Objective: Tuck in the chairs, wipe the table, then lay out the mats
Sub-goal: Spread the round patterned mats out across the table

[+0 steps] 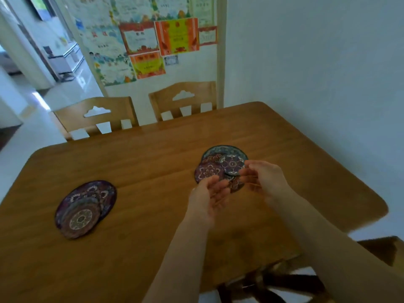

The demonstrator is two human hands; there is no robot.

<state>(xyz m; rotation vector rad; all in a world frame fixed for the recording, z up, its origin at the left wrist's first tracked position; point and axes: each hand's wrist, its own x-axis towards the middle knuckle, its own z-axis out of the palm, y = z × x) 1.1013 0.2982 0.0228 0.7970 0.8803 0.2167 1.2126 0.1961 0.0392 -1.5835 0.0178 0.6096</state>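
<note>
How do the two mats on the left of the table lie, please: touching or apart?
Touching. The head view shows the smaller mat lying partly over the larger purple mat, no gap between them.

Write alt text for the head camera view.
A left hand and right hand hold a fan of round patterned mats over a wooden table. Two more overlapping mats lie on it to the left, and two wooden chairs stand tucked in at the far side.

Home dining room: wooden table [153,154], chairs [96,115], children's certificates [177,36]
</note>
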